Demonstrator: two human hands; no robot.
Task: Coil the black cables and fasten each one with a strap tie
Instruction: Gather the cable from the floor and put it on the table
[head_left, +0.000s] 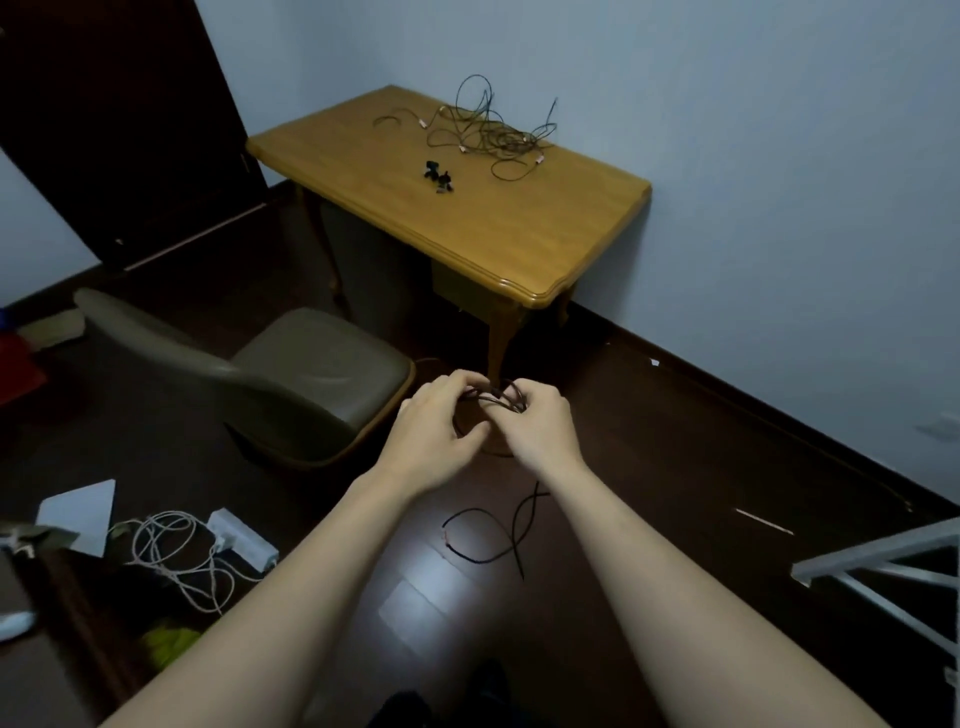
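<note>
The left hand (436, 423) and the right hand (535, 415) met in mid-air at 6 o'clock from the wooden surface (519, 244), and between them sat a small black cable coil (493, 400). Both sets of fingers were curled and pinched on its loops; whether a strap tie was already round it could not be told. A loose tail of the same cable (488, 535) appeared to hang below the wrists toward the dark floor (649, 467).

The step looked like finishing the coil, so the loops wanted to be kept even and flat, one hand clamping the bundle while the other fed in the tail without twisting it.

The remaining tangled cables (493, 132) lay at the far end of the surface, at 12 o'clock, with small dark pieces, probably the strap ties (439, 176), just nearer. A chair (291, 379) stood close at 9 o'clock and a metal frame (883, 566) at 4 o'clock; open floor lay straight ahead and right.
</note>
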